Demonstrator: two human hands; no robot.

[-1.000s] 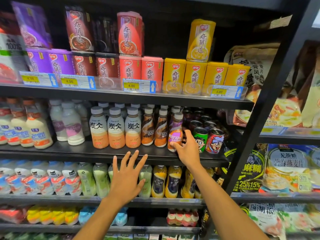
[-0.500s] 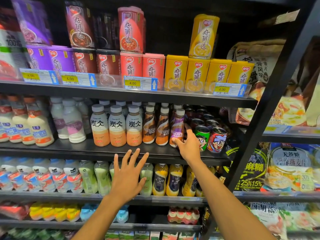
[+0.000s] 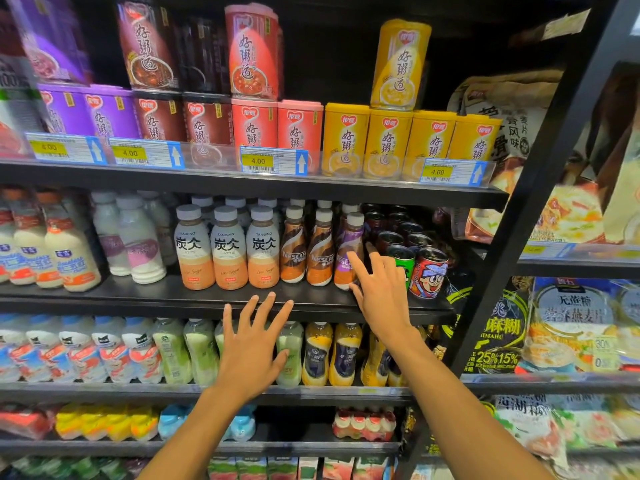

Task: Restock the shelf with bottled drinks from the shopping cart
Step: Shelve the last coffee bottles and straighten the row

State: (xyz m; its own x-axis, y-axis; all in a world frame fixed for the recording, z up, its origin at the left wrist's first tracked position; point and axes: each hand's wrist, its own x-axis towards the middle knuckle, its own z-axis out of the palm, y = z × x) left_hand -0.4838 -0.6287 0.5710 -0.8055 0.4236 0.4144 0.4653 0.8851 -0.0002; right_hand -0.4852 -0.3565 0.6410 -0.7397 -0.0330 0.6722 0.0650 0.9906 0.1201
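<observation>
A purple-labelled Nescafe bottle (image 3: 350, 233) stands upright at the right end of a row on the middle shelf (image 3: 138, 299). Two brown Nescafe bottles (image 3: 294, 251) are to its left. My right hand (image 3: 381, 299) reaches up to it with straight fingers. The index finger lies on its label and the thumb is by its base. My left hand (image 3: 252, 348) hovers flat with spread fingers and holds nothing. Its fingertips are just below the shelf's front edge. No shopping cart is in view.
Three orange latte bottles (image 3: 228, 251) and white milk bottles (image 3: 138, 244) fill the shelf's left side. Cartoon-printed cans (image 3: 429, 271) stand right beside my right hand. Porridge cans (image 3: 346, 140) line the shelf above. A black upright post (image 3: 519, 216) bounds the right.
My right hand has shifted so its index finger lies across the purple bottle's label. My left hand has risen slightly toward the shelf edge. The bottle stays in place.
</observation>
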